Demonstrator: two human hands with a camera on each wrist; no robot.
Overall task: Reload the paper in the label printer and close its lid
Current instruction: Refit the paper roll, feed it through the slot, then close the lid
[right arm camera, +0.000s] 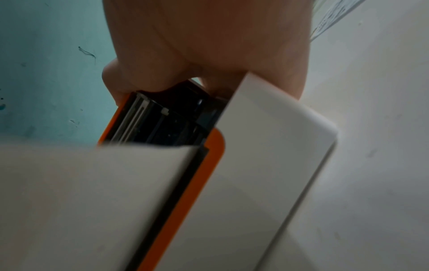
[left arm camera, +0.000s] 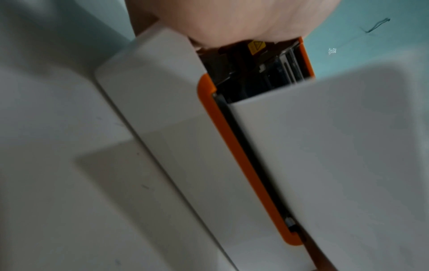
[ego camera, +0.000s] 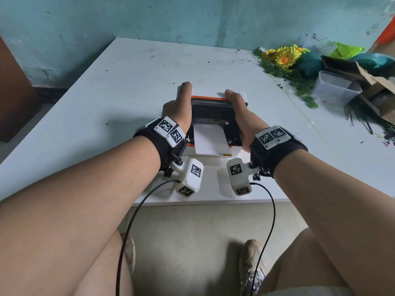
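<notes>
On the white tabletop [ego camera: 132,86], near its front edge, sits the label printer [ego camera: 213,116], and everything else is placed from it. Beyond it to the right, at the tabletop's far corner, lies a heap of yellow artificial flowers [ego camera: 284,56], with a clear plastic tub [ego camera: 335,86] and a torn cardboard box [ego camera: 374,86] further right. The printer's lid [ego camera: 210,99], orange-rimmed with dark works inside, stands raised and tilted, not yet closed. A white sheet of paper [ego camera: 210,139] lies in the printer's near half and hangs over its front edge. Both forearms reach forward either side of the printer. The left hand [ego camera: 178,107] clasps the lid's left edge, thumb stretched up along it; the left wrist view shows the palm against the lid's upper corner. The right hand [ego camera: 239,112] clasps the right edge likewise, and the right wrist view shows its fingers [right arm camera: 116,82] curled over the lid's rim, so each grip is closed on the lid.
</notes>
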